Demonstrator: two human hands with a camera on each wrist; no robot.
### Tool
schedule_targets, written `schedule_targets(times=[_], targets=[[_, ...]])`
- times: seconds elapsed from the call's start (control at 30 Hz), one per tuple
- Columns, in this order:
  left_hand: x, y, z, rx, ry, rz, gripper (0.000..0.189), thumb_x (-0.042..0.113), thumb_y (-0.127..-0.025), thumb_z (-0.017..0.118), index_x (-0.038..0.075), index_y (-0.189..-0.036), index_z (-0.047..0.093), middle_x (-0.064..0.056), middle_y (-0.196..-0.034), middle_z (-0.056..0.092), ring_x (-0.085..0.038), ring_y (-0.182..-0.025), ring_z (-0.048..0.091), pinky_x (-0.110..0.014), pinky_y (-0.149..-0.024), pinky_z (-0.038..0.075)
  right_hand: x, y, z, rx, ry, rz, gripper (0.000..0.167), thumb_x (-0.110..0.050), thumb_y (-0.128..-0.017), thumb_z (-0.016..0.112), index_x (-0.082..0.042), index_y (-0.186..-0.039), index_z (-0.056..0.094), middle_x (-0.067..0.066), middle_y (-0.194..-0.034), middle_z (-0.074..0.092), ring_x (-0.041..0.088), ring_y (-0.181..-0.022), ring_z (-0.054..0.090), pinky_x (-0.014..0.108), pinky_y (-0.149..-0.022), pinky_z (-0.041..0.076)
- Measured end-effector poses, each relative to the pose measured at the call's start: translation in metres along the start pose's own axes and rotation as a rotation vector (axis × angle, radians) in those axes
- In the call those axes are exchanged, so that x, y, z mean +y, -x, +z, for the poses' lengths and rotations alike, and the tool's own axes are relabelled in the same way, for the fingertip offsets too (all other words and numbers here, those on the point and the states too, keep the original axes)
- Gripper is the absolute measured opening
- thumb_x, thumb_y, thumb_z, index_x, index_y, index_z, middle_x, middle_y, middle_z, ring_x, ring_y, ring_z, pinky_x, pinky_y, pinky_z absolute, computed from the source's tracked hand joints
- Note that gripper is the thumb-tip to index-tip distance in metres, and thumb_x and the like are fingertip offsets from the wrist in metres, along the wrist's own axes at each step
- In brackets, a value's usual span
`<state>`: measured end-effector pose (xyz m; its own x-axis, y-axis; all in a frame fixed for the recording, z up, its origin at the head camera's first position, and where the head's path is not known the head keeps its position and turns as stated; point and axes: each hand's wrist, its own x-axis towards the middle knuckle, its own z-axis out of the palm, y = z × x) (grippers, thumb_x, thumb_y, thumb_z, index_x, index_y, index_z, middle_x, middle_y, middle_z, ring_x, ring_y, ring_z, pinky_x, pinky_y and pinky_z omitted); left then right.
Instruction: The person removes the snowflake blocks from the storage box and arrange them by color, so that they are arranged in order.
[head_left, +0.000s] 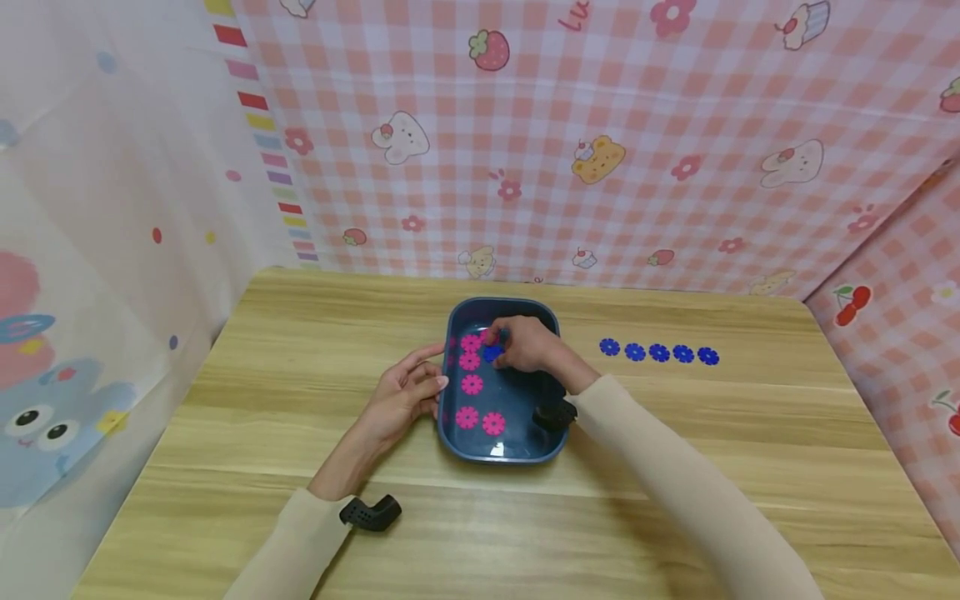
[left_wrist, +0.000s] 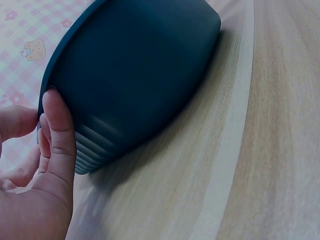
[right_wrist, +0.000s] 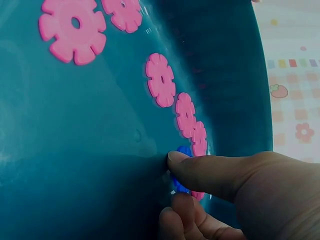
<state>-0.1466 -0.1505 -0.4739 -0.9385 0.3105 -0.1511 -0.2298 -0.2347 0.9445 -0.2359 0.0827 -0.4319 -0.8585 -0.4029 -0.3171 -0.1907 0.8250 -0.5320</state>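
A dark blue plastic tray (head_left: 501,460) with a raised rim stands on the table. My left hand (head_left: 405,396) holds it by its left side, thumb and fingers at the rim; in the left wrist view the hand (left_wrist: 45,165) is against the outer wall. My right hand (head_left: 525,343) reaches down inside the tray near its far left part. Its thumb and fingertips pinch a blue flower-shaped disc (right_wrist: 181,184), partly hidden by the thumb. Several pink notched flower discs (head_left: 472,384) lie on the tray floor, some beside the blue one.
On the wooden table (head_left: 645,517), to the right of the tray, several blue flower discs (head_left: 659,352) lie in a row. A pink checked cloth (head_left: 465,192) hangs behind the table, with more printed cloth at both sides.
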Motion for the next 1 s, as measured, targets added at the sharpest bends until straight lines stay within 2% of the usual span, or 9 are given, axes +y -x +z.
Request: schedule_targets(times=[0.5, 0.8, 1.0], targets=[[-0.0004, -0.0010, -0.0007, 0.004, -0.008, -0.008, 0.058, -0.003, -0.100, 0.058, 0.005, -0.155, 0.040, 0.001, -0.099, 0.060, -0.009, -0.075, 0.061, -0.022, -0.060, 0.054, -0.0031, 0.0008, 0.0007, -0.002, 0.028, 0.001, 0.030, -0.020, -0.088, 0.082, -0.013, -0.114, 0.069, 0.006, -0.087, 0.060, 0.019, -0.077, 0.057, 0.025, -0.066, 0.047], [-0.0011, -0.0008, -0.0007, 0.000, 0.001, -0.006, 0.058, -0.003, -0.100, 0.058, 0.004, -0.155, 0.039, 0.000, -0.100, 0.060, -0.010, -0.075, 0.061, -0.022, -0.060, 0.054, -0.0026, 0.0023, 0.0008, -0.018, 0.011, -0.033, 0.028, -0.018, -0.088, 0.082, -0.014, -0.110, 0.067, 0.008, -0.092, 0.062, 0.021, -0.081, 0.058, 0.026, -0.066, 0.049], [-0.0009, -0.0010, -0.0008, -0.001, 0.008, -0.003, 0.058, -0.003, -0.100, 0.057, 0.003, -0.155, 0.039, 0.001, -0.099, 0.060, -0.010, -0.075, 0.062, -0.022, -0.060, 0.054, -0.0050, 0.0039, -0.0006, -0.036, 0.036, -0.095, 0.022, -0.018, -0.090, 0.080, -0.011, -0.106, 0.066, 0.006, -0.091, 0.064, 0.019, -0.080, 0.059, 0.026, -0.070, 0.051]])
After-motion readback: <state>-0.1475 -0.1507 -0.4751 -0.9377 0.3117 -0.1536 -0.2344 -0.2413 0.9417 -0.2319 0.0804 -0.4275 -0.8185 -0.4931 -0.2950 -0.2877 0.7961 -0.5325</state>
